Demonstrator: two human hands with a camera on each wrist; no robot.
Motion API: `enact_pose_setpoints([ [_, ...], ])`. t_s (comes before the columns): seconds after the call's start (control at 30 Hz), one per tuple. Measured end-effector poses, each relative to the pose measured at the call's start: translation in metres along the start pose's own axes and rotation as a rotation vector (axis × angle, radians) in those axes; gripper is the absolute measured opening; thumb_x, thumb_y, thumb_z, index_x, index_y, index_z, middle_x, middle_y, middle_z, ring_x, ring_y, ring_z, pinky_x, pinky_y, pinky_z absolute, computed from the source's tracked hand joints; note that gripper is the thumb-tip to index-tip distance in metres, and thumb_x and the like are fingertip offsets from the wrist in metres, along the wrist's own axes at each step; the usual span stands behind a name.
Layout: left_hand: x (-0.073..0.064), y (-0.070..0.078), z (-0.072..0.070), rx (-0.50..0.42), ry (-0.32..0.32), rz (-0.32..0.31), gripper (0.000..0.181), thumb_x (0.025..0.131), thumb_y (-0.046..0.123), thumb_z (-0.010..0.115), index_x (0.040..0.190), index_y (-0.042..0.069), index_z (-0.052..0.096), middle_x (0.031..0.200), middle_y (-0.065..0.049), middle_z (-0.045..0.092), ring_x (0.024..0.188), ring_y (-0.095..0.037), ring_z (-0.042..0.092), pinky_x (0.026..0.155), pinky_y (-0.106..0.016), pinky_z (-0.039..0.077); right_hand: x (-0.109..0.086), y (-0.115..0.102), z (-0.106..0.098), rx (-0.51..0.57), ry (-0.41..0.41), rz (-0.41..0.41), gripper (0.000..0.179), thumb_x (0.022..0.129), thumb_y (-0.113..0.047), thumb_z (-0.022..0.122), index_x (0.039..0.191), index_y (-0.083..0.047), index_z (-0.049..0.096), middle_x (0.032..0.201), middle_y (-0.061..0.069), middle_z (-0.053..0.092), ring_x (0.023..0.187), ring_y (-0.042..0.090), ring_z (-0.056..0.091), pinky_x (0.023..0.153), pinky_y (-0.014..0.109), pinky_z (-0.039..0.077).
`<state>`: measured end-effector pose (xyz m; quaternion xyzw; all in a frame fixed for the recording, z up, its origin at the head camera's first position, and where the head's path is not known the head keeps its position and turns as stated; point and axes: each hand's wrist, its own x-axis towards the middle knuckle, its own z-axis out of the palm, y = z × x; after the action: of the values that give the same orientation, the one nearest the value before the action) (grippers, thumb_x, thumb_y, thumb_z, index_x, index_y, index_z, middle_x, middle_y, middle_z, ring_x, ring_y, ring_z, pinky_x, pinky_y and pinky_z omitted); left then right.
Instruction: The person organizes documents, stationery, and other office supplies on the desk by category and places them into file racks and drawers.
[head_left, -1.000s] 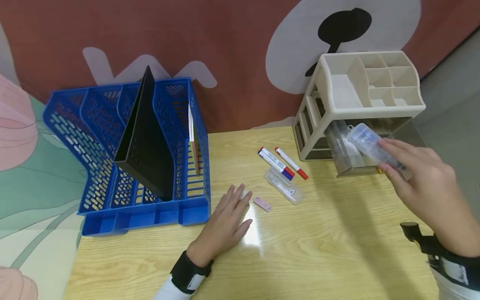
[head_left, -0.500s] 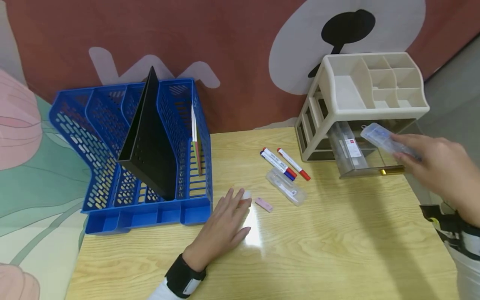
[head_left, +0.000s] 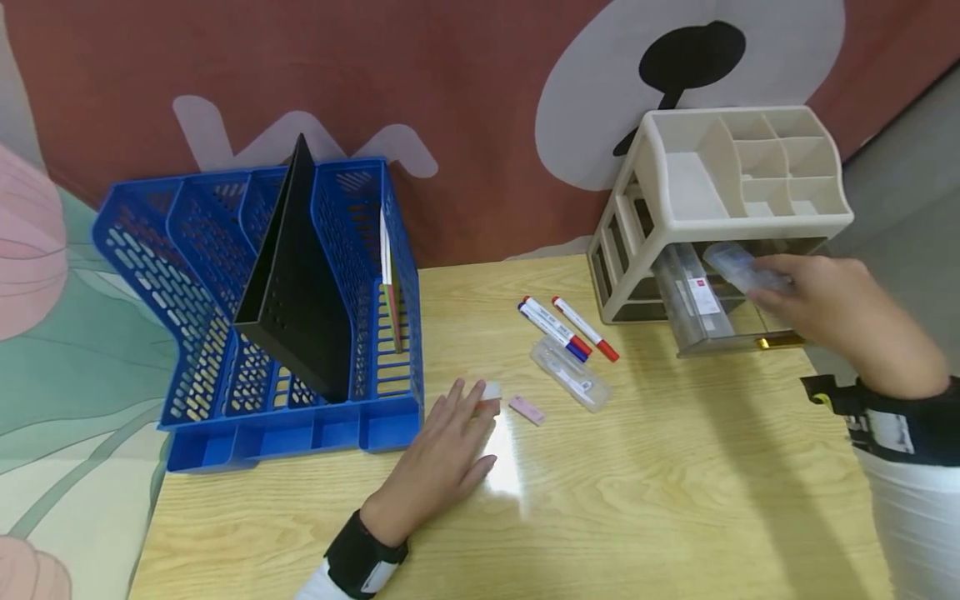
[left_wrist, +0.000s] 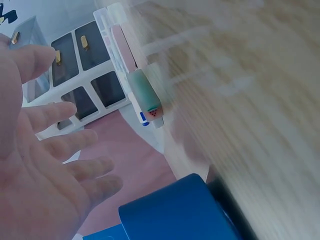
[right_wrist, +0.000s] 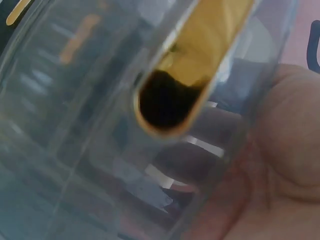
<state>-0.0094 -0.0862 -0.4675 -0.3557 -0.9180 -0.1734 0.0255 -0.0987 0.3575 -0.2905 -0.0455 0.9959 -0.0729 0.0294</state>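
Note:
My right hand (head_left: 825, 304) pinches a clear, bluish plastic case (head_left: 738, 265) between thumb and fingers, over the pulled-out drawer (head_left: 720, 343) of the white desktop organizer (head_left: 750, 223). A white-labelled case (head_left: 703, 297) lies along that drawer's left side. The right wrist view looks through the drawer's clear front, past its gold handle (right_wrist: 212, 37), to the hand behind it. My left hand (head_left: 435, 458) is held with fingers extended, low over the table, beside a small pale eraser (head_left: 490, 392) that the fingertips partly cover. The left wrist view shows this eraser (left_wrist: 144, 92) greenish, beyond the fingers.
A pink eraser (head_left: 527, 409), a clear case (head_left: 572, 372) and several markers (head_left: 585, 327) lie mid-table. The blue file rack (head_left: 292, 429) stands at left, holding a black folder (head_left: 300, 300) and thin booklets (head_left: 388, 275). A patterned cloth (head_left: 480, 125) hangs behind.
The right hand with the clear case first shifted right, uncovering the labelled case, then came back left and lower into the drawer opening. The left hand has barely moved.

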Motion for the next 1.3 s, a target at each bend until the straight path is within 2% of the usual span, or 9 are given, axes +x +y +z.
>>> enact_pose_setpoints([
  [0.23, -0.001, -0.001, -0.002, 0.005, -0.012, -0.01, 0.065, 0.093, 0.039, 0.059, 0.149, 0.013, 0.038, 0.16, -0.017, 0.024, 0.146, -0.039, 0.014, 0.113, -0.059, 0.029, 0.006, -0.004, 0.006, 0.073, -0.119, 0.051, 0.071, 0.095, -0.045, 0.056, 0.142, 0.005, 0.04, 0.123, 0.046, 0.049, 0.106, 0.063, 0.046, 0.076, 0.073, 0.043],
  [0.37, -0.002, -0.002, -0.002, 0.006, -0.012, -0.012, 0.065, 0.093, 0.039, 0.059, 0.15, 0.015, 0.038, 0.159, -0.017, 0.027, 0.145, -0.04, 0.017, 0.112, -0.06, 0.029, 0.008, -0.005, 0.007, 0.079, -0.149, 0.038, 0.074, 0.093, -0.047, 0.059, 0.142, 0.006, 0.039, 0.124, 0.045, 0.048, 0.105, 0.061, 0.047, 0.076, 0.072, 0.044],
  [0.5, -0.005, -0.003, -0.003, 0.011, -0.04, -0.017, 0.064, 0.095, 0.04, 0.057, 0.151, 0.017, 0.035, 0.159, -0.017, 0.027, 0.145, -0.041, 0.017, 0.113, -0.059, 0.028, 0.009, -0.006, 0.008, 0.078, -0.156, 0.017, 0.073, 0.093, -0.043, 0.06, 0.14, 0.009, 0.039, 0.121, 0.044, 0.05, 0.102, 0.058, 0.051, 0.075, 0.068, 0.047],
  [0.7, -0.009, -0.005, -0.003, 0.031, -0.074, -0.018, 0.065, 0.097, 0.041, 0.054, 0.152, 0.013, 0.032, 0.16, -0.018, 0.026, 0.146, -0.04, 0.015, 0.114, -0.058, 0.027, 0.01, -0.008, 0.009, 0.095, -0.175, 0.035, 0.075, 0.094, -0.041, 0.06, 0.141, 0.01, 0.035, 0.123, 0.043, 0.049, 0.102, 0.056, 0.052, 0.076, 0.067, 0.047],
  [0.9, -0.011, -0.007, -0.003, 0.033, -0.064, -0.022, 0.066, 0.096, 0.039, 0.055, 0.151, 0.01, 0.033, 0.158, -0.018, 0.029, 0.146, -0.039, 0.015, 0.114, -0.058, 0.028, 0.009, -0.01, 0.007, 0.103, -0.186, 0.028, 0.072, 0.095, -0.038, 0.059, 0.142, 0.01, 0.034, 0.123, 0.042, 0.049, 0.101, 0.055, 0.054, 0.076, 0.067, 0.048],
  [1.07, -0.013, -0.009, -0.003, 0.036, -0.046, -0.023, 0.066, 0.095, 0.037, 0.057, 0.15, 0.008, 0.035, 0.159, -0.018, 0.027, 0.145, -0.041, 0.018, 0.113, -0.059, 0.029, 0.003, -0.015, 0.002, 0.093, -0.214, 0.042, 0.078, 0.098, -0.046, 0.048, 0.146, 0.011, 0.027, 0.128, 0.044, 0.045, 0.109, 0.061, 0.046, 0.081, 0.074, 0.043],
  [1.17, -0.014, -0.01, -0.004, 0.038, -0.026, -0.019, 0.066, 0.095, 0.035, 0.058, 0.15, 0.008, 0.036, 0.159, -0.018, 0.028, 0.145, -0.04, 0.017, 0.113, -0.059, 0.03, -0.003, -0.022, -0.001, 0.064, -0.161, 0.034, 0.076, 0.099, -0.048, 0.044, 0.145, 0.011, 0.03, 0.127, 0.045, 0.046, 0.107, 0.061, 0.047, 0.081, 0.075, 0.042],
  [1.3, -0.015, -0.011, -0.005, 0.042, 0.022, -0.018, 0.067, 0.093, 0.034, 0.061, 0.15, 0.011, 0.037, 0.157, -0.017, 0.032, 0.145, -0.038, 0.02, 0.112, -0.056, 0.032, -0.013, -0.038, -0.004, 0.025, 0.035, -0.015, 0.059, 0.099, -0.037, 0.052, 0.137, 0.008, 0.044, 0.118, 0.039, 0.054, 0.095, 0.054, 0.056, 0.075, 0.073, 0.044],
])
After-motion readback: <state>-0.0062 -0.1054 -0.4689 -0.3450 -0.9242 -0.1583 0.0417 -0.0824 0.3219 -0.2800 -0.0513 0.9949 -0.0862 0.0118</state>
